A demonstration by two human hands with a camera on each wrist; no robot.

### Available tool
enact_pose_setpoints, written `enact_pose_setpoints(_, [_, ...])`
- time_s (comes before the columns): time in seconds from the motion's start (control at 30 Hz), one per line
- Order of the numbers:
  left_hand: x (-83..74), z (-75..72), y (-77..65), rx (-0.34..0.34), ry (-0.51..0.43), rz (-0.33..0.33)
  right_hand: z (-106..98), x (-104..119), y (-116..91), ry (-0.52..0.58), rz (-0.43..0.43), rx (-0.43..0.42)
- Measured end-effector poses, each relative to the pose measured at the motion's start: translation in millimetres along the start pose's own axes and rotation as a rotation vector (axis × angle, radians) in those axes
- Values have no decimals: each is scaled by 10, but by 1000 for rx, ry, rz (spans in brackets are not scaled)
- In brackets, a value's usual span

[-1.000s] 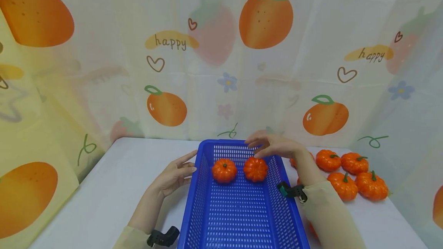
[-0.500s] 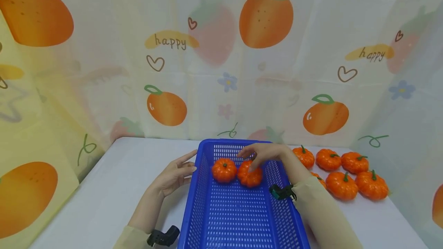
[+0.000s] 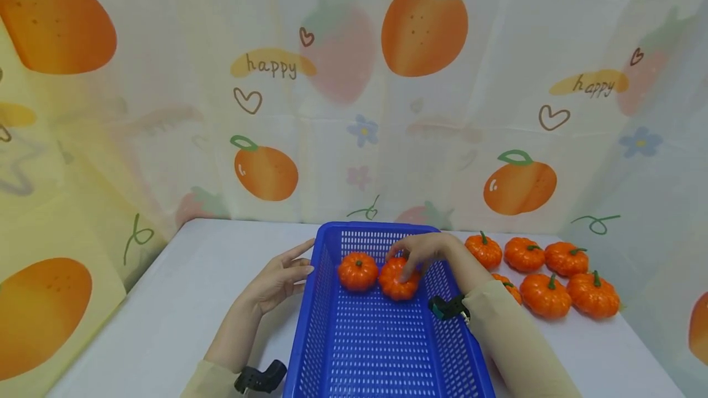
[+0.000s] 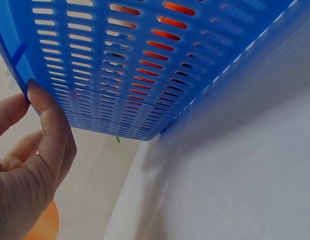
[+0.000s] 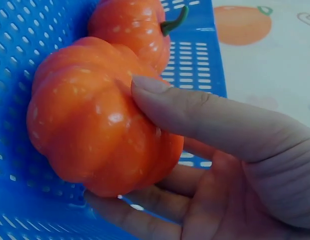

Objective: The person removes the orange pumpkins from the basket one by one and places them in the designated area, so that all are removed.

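My right hand (image 3: 423,250) is down inside the blue plastic basket (image 3: 478,355), holding a small orange pumpkin (image 3: 395,284). In the right wrist view the thumb (image 5: 195,112) presses the pumpkin's ribbed side while the other fingers curl beneath it. A second orange pumpkin (image 3: 358,272), green stem up, sits just to its left at the far end of the basket. My left hand (image 3: 282,281) is at the basket's left rim; in the left wrist view its fingertips (image 4: 37,95) pinch the rim's edge.
Several orange pumpkins with green stems, among them one at the front corner (image 3: 594,296), stand right of the basket on the white table (image 3: 182,300). A fruit-print curtain (image 3: 354,140) hangs behind the table.
My right hand has come down and drawn the right pumpkin slightly left and nearer, beside the other one, and its fingers have settled round it. The left hand stays at the rim.
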State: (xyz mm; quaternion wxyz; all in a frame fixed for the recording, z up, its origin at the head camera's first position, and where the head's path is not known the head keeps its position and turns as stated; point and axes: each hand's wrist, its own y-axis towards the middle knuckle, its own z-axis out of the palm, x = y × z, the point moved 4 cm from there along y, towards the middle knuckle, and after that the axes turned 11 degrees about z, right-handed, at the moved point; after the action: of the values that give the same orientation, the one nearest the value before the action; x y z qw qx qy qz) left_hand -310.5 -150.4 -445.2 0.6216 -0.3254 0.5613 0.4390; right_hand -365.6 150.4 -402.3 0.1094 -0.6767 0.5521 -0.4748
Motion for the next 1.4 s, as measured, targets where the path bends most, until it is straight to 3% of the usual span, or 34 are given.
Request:
enact_pose_setpoints(0.33, [-11, -2, -2, 1, -3, 2, -127, 78, -112, -101, -156, -170])
enact_pose_setpoints(0.57, [-10, 3, -18, -2, -6, -4, -269, 184, -314, 131, -416, -173])
enact_pose_setpoints(0.83, [-8, -21, -7, -8, -3, -2, -442, 265, -624, 393, -547, -99])
enact_pose_setpoints(1.07, [-21, -21, -12, -12, -5, -8, -557, 242, -843, 539, -722, 0])
enact_pose_setpoints(1.23, [-24, -10, -3, -6, -7, -2, -670, 113, -952, 585, -790, -80])
enact_pose_setpoints(1.4, [-10, -4, 7, -6, -6, -1, -746, -64, -1105, 629, -783, -147])
